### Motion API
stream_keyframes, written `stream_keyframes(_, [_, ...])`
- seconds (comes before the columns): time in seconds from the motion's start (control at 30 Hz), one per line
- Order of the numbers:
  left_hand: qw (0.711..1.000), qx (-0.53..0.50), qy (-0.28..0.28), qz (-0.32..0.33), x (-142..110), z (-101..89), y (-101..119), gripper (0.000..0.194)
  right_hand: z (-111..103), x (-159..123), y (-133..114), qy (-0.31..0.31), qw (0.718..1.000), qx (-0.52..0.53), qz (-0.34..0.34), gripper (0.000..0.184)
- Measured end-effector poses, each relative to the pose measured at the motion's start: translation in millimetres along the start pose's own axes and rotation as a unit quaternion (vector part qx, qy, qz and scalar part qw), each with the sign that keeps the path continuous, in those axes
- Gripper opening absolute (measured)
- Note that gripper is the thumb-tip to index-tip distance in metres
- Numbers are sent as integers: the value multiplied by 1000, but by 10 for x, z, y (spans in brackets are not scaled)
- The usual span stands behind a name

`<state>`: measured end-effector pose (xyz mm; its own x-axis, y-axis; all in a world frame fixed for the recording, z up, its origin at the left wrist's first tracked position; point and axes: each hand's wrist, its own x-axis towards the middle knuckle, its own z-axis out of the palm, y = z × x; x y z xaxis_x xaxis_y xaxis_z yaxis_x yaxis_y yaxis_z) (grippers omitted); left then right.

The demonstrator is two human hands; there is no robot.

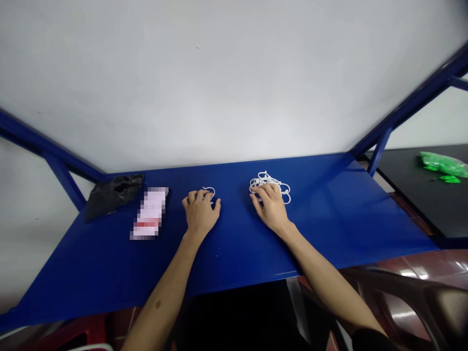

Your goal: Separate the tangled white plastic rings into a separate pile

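Observation:
Palm down on the left half of the blue table, my left hand [201, 210] has its thumb apart and its fingers slightly bent. A thin white loop [213, 191] shows just past its fingertips; the rest of it is hidden under the fingers. My right hand [271, 208] rests over the near side of a tangled pile of white loops [261, 180], thin and cord-like with small knobs. Its thumb is apart and its fingers lie on the pile. Whether a single loop is under those fingertips, I cannot tell.
A blurred pink-and-white phone-like rectangle [150, 209] lies left of my left hand, near a crumpled black plastic bag [115, 192]. The blue table [234, 263] meets a white wall. To the right, a black table [413, 185] carries a bag of green pieces [444, 165].

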<state>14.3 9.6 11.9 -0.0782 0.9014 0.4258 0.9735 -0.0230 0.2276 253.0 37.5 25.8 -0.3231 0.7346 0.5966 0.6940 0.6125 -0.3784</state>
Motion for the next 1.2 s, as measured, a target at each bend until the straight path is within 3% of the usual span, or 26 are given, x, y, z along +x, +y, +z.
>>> stream_keyframes(0.1, [999,-19,17,42,-5,-6,15,9,54,-26,-92,-42,998,38,-21,25])
stream_keyframes(0.2, [990,-65,52,115,-12,-59,95,11,98,-55,-190,-71,994,87,-5,25])
stream_keyframes(0.37, [964,-117,78,225,-72,-107,247,10,166,-73,-294,-83,959,229,142,21])
stream_keyframes(0.53, [957,-129,73,250,-137,-93,290,13,195,-53,-283,-57,920,314,228,22])
stream_keyframes(0.67, [958,-191,60,204,-170,-97,343,19,187,-61,-263,-63,919,319,222,17])
stream_keyframes(0.73, [960,-236,50,143,-173,-88,360,26,186,-70,-261,-49,932,297,200,15])
stream_keyframes(0.93, [931,-362,-22,-27,-121,-78,315,17,190,-78,-271,-32,956,267,113,18])
stream_keyframes(1.2, [916,-396,-50,-47,-107,-116,353,16,232,-104,-261,-9,968,230,99,16])
